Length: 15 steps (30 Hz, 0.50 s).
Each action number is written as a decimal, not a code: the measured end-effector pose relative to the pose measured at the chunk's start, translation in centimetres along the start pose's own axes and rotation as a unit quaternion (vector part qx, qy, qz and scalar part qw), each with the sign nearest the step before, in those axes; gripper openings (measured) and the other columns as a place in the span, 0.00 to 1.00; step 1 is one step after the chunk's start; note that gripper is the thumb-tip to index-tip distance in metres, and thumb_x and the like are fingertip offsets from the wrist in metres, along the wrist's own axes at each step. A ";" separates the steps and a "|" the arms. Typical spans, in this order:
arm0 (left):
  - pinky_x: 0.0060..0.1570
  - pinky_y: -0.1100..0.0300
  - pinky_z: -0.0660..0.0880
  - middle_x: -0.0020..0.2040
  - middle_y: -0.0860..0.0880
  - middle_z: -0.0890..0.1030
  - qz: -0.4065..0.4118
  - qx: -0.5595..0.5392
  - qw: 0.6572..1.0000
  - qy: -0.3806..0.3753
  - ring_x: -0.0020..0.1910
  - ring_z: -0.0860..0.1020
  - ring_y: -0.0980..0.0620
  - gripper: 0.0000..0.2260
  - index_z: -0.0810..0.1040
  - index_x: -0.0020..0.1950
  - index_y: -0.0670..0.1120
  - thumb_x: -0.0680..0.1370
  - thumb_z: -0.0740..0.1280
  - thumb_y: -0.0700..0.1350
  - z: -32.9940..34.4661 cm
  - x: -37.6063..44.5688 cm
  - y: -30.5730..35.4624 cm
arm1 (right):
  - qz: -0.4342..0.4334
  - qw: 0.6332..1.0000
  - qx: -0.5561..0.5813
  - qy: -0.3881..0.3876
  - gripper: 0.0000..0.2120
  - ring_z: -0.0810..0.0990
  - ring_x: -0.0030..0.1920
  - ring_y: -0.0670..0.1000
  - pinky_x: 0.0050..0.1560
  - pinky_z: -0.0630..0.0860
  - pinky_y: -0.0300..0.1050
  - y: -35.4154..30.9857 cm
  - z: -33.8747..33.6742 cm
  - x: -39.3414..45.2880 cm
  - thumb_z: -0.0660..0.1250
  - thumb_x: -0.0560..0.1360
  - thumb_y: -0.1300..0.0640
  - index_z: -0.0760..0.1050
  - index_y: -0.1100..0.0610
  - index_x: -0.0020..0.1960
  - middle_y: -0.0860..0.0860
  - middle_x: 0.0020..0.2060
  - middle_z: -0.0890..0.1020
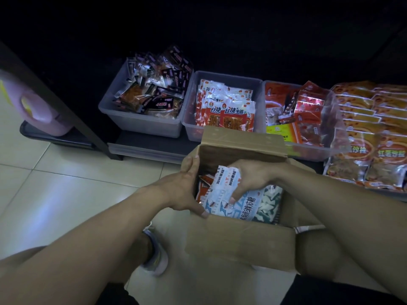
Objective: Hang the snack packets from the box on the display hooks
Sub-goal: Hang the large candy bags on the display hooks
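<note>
An open cardboard box (240,241) sits low in front of me, its flaps folded out. Inside lie blue-and-white snack packets (224,190) printed with a shark, and red packets show at the left underneath. My left hand (187,190) grips the box's left wall, thumb outside and fingers over the rim. My right hand (253,179) is inside the box, closed around the top of a bunch of the blue-and-white packets. No display hooks are visible; the upper part of the view is dark.
Three clear plastic bins stand on a low dark shelf behind the box: dark packets (152,93), red-and-white packets (224,108), red packets (295,115). Orange bags (372,133) pile at right. A pink container (37,106) sits left, beside a dark post (72,113). My shoe (156,249) rests on the tile floor.
</note>
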<state>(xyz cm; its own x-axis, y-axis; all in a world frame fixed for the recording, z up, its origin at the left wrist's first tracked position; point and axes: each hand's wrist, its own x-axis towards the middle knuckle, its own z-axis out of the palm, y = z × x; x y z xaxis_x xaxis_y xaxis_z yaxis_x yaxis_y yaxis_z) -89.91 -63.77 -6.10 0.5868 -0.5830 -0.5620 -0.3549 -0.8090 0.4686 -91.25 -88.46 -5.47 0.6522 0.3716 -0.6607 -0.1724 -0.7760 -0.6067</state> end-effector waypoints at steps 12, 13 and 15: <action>0.79 0.51 0.67 0.79 0.62 0.70 0.075 -0.277 0.952 0.103 0.77 0.69 0.59 0.57 0.57 0.83 0.66 0.59 0.82 0.69 -2.4 -0.2 3.7 | -0.118 0.894 0.357 0.246 0.26 0.89 0.54 0.57 0.54 0.85 0.52 0.3 -4.4 -6.3 0.80 0.64 0.60 0.80 0.62 0.61 0.56 0.52 0.89; 0.79 0.52 0.66 0.80 0.63 0.68 0.079 -0.297 0.945 0.110 0.78 0.68 0.59 0.60 0.53 0.84 0.67 0.58 0.82 0.70 -2.4 -0.2 4.4 | -0.119 0.873 0.402 0.249 0.29 0.88 0.57 0.58 0.57 0.84 0.55 0.3 -4.6 -6.3 0.80 0.64 0.60 0.78 0.63 0.64 0.57 0.55 0.88; 0.76 0.54 0.70 0.78 0.63 0.71 0.088 -0.349 0.927 0.107 0.75 0.72 0.61 0.61 0.50 0.84 0.68 0.60 0.83 0.68 -2.0 -0.2 5.5 | -0.103 0.837 0.476 0.249 0.30 0.86 0.60 0.60 0.59 0.83 0.58 0.0 -4.5 -6.2 0.80 0.64 0.58 0.78 0.62 0.64 0.58 0.57 0.87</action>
<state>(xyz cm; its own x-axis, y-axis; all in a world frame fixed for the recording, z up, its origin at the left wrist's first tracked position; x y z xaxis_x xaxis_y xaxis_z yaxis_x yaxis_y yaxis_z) -90.49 -67.95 -2.03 0.7221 -0.6125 -0.3215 0.0545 -0.4129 0.9091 -91.95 -93.09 0.57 0.9265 0.0054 -0.3762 -0.3739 0.1248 -0.9190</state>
